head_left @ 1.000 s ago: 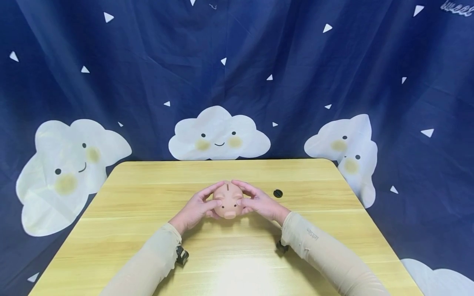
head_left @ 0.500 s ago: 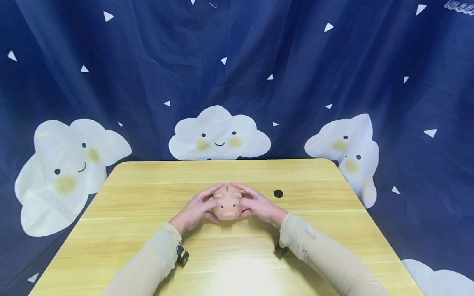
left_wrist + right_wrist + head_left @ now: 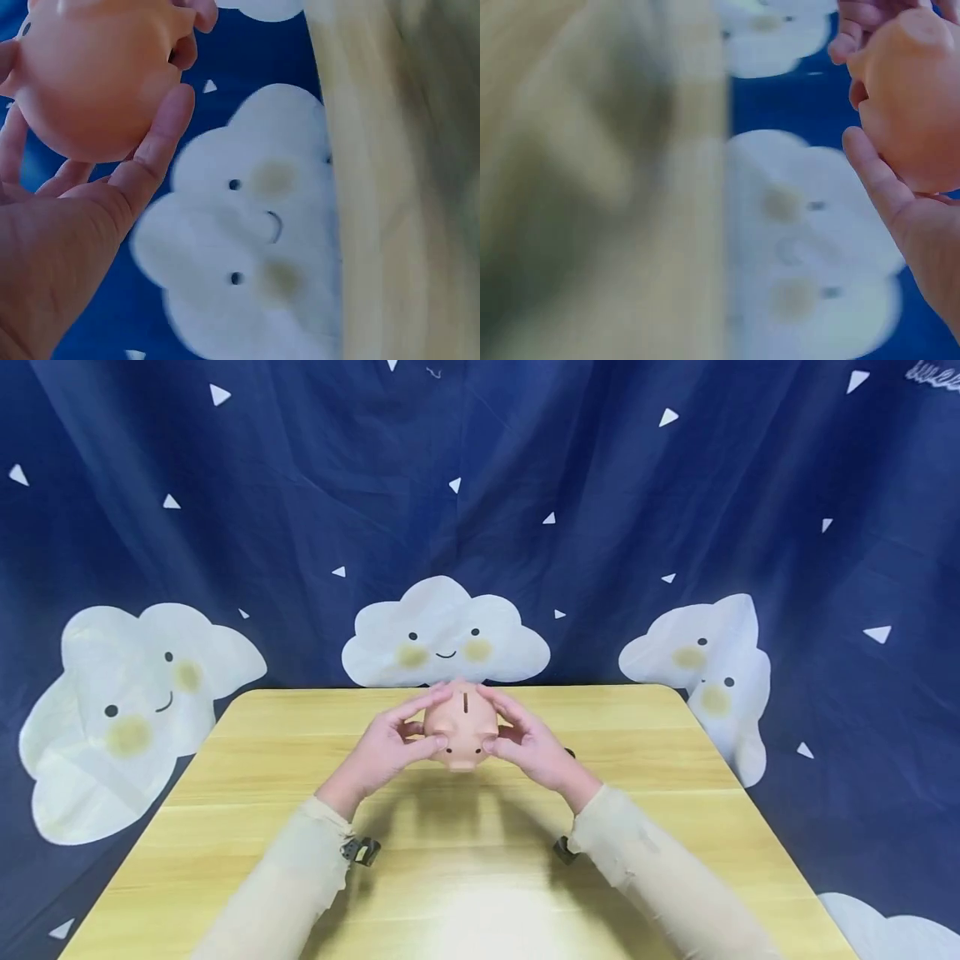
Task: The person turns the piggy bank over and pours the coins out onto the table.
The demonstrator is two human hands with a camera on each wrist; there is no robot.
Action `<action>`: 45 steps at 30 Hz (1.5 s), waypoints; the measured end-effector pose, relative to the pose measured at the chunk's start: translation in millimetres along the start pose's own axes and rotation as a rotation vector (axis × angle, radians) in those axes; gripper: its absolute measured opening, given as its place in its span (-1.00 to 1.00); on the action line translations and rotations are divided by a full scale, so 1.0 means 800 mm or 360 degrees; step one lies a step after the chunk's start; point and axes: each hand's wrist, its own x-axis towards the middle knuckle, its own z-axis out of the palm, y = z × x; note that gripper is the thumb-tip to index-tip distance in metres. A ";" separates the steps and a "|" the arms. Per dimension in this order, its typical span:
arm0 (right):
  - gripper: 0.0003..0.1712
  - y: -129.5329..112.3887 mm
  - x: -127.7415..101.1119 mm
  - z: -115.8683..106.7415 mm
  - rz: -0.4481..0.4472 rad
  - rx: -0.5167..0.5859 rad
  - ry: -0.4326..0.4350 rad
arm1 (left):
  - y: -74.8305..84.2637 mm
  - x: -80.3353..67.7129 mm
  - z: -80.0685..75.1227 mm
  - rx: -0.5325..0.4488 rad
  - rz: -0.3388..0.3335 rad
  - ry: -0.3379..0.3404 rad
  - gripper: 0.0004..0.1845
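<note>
A pink piggy bank [image 3: 462,728] with a coin slot on top is held in the air above the wooden table [image 3: 262,793], snout toward me. My left hand [image 3: 390,743] grips its left side and my right hand [image 3: 525,745] grips its right side, fingers curled over the top and thumbs near the face. In the left wrist view the piggy bank [image 3: 90,75] rests against the fingers [image 3: 157,142]. The right wrist view shows the piggy bank [image 3: 915,97] cupped by the right hand's thumb [image 3: 877,180].
A small black round object [image 3: 570,752] lies on the table just behind my right hand, mostly hidden. A dark blue curtain [image 3: 225,527] printed with white clouds hangs behind the table's far edge. Both forearms wear beige sleeves.
Both hands have lifted the piggy bank off the table and carried it up and slightly away; a second ago it sat on the tabletop between them.
</note>
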 end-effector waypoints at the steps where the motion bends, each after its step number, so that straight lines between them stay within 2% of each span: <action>1: -0.13 0.007 -0.001 0.000 0.0047 0.0008 0.0010 | -0.006 0.000 0.000 -0.0024 -0.0043 -0.0004 -0.27; 4: -0.16 0.035 -0.004 0.001 0.0292 0.0035 0.0016 | -0.038 -0.001 0.003 -0.0122 -0.0274 -0.0014 -0.25; 6: -0.15 0.050 -0.005 0.001 0.0400 0.0053 0.0012 | -0.058 -0.002 0.004 -0.0191 -0.0381 -0.0011 -0.24; 9: -0.16 0.064 -0.006 0.001 0.0415 0.0082 -0.0001 | -0.078 -0.002 0.005 -0.0247 -0.0395 0.0003 -0.25; 13: -0.17 0.070 -0.007 0.002 0.0425 0.0103 -0.0013 | -0.090 -0.003 0.006 -0.0274 -0.0407 0.0009 -0.28; 30: -0.17 0.073 -0.009 0.002 0.0478 0.0135 -0.0020 | -0.088 -0.009 0.008 -0.0311 -0.0432 -0.0023 -0.27; 45: -0.16 0.073 -0.011 0.004 0.0472 0.0121 -0.0016 | -0.092 -0.010 0.008 -0.0297 -0.0448 0.0000 -0.28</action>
